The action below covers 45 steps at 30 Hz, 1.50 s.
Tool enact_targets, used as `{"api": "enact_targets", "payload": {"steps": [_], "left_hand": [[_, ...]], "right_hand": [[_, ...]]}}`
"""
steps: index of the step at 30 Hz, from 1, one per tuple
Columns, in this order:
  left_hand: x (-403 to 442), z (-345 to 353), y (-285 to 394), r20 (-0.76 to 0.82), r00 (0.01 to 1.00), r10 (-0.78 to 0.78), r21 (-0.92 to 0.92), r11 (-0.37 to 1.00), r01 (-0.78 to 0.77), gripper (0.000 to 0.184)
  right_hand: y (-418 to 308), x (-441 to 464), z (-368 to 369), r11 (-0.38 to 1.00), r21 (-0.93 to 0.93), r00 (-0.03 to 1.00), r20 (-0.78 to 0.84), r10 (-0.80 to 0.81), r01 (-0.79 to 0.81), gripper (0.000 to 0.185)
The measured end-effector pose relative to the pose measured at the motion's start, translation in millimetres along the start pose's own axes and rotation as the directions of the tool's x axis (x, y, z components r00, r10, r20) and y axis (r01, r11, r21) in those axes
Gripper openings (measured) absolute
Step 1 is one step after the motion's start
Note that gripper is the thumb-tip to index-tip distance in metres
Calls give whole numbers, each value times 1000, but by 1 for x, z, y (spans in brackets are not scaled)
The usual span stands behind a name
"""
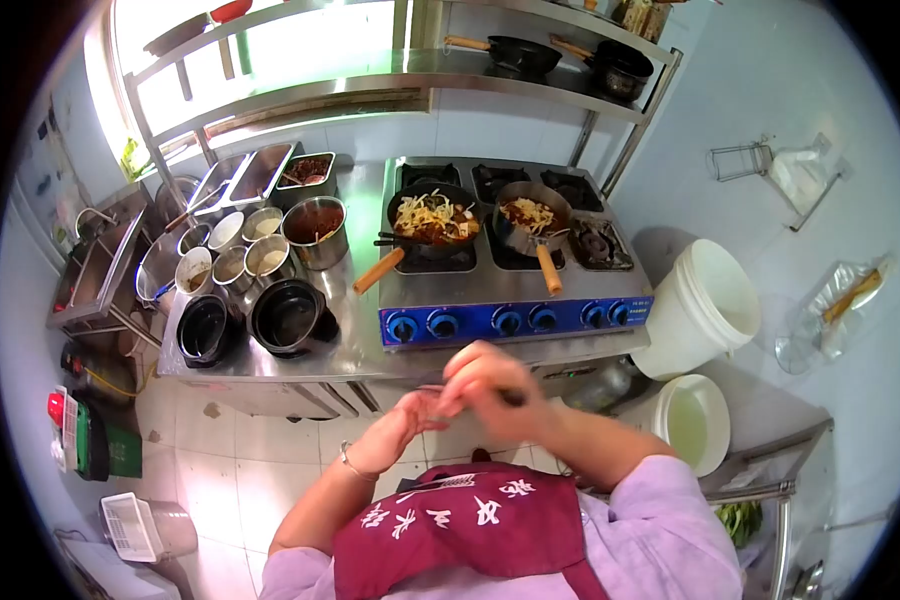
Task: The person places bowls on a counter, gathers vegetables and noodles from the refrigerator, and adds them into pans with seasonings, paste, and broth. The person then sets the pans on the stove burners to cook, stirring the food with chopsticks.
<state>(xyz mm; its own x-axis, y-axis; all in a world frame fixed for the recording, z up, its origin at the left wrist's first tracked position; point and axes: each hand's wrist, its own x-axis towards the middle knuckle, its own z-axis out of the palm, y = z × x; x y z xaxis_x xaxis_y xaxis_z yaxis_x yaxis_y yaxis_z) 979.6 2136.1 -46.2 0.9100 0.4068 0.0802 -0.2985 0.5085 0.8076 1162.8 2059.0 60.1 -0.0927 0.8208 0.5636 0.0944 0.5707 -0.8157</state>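
Note:
In the head view my hands meet in front of my chest, over the gap between the stove and my apron (460, 535). My left hand (415, 412), with a bracelet at its wrist, has its palm turned up and its fingers out. Just above and beside it is my right hand (492, 388), bent at the fingers and smeared by motion. A small dark patch shows by its palm; I cannot make out what it is. Beyond them on the gas stove (435, 290) sit a dark pan of food (435, 222) and a smaller saucepan of food (530, 220), both with wooden handles.
Left of the stove, the steel counter (360, 345) holds two black pots (290, 315), a tall pot of red sauce (315, 230) and several small containers. White buckets (705, 300) stand at the right. Pans (522, 55) rest on the shelf above.

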Motion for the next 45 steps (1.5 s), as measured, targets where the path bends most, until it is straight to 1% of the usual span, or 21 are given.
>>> {"api": "enact_targets", "payload": {"steps": [1,2,3,5,7,8,9,10,11,13,14,18,25,27,29,35,37,38,41,43,45], "left_hand": [[-1,4,4,120,993,-20,184,983,-3,61],[-8,10,11,34,996,-86,273,959,73,51],[-12,6,6,30,996,-84,278,958,72,51],[-25,-4,-7,-297,944,-146,306,921,239,39],[-37,-10,-12,-534,827,-178,203,922,330,33],[-41,-12,-15,-618,768,-167,159,931,330,31],[-45,-16,-17,-624,765,-159,165,930,327,31],[-49,-19,-19,-655,742,-138,143,943,302,30],[-50,-21,-21,-686,718,-118,122,954,273,29],[-43,-20,-24,-698,710,-89,138,957,256,29],[-38,-18,-23,-700,709,-85,145,955,258,29],[-15,-6,-21,-703,708,-63,164,955,248,29],[-3,-1,-38,-774,624,-103,143,932,332,29],[1,0,-44,-778,616,-123,133,926,352,29],[12,7,-41,-774,622,-121,130,930,343,29],[23,4,-44,-768,628,-123,136,928,347,31],[26,5,-46,-771,623,-134,133,922,364,31],[28,7,-46,-768,627,-135,131,924,360,30],[30,9,-43,-770,625,-127,142,921,363,30],[29,7,-42,-771,625,-122,156,915,372,30],[29,5,-45,-786,605,-123,149,913,379,30]], "right_hand": [[-12,0,-26,998,24,996,-56,65,-63,16],[-16,2,-51,1000,-2,984,-178,5,-6,20],[-19,6,-78,998,-34,954,-294,-58,50,23],[-33,12,-138,988,-146,875,-484,-18,-60,26],[-22,17,-199,953,-222,754,-657,10,-205,30],[-14,17,-226,929,-246,719,-695,30,-277,31],[-2,18,-251,899,-267,681,-731,46,-348,32],[15,17,-275,895,-250,664,-745,66,-369,33],[31,20,-288,900,-246,667,-742,65,-361,33],[59,26,-308,866,-176,678,-700,224,-468,35],[77,29,-315,861,-169,697,-669,257,-480,36],[99,45,-320,813,-201,714,-619,327,-546,33],[91,55,-370,788,-141,639,-678,364,-599,31],[106,59,-360,825,-151,679,-657,328,-544,29],[109,62,-346,797,-209,733,-570,372,-567,29],[92,74,-368,708,-241,678,-594,433,-663,32],[105,76,-358,750,-295,749,-545,376,-592,31],[102,76,-348,740,-290,756,-498,424,-607,30],[89,81,-359,727,-242,725,-501,473,-642,31],[58,86,-361,705,-317,726,-557,403,-635,35],[54,87,-353,748,-328,783,-483,391,-576,33]]}}
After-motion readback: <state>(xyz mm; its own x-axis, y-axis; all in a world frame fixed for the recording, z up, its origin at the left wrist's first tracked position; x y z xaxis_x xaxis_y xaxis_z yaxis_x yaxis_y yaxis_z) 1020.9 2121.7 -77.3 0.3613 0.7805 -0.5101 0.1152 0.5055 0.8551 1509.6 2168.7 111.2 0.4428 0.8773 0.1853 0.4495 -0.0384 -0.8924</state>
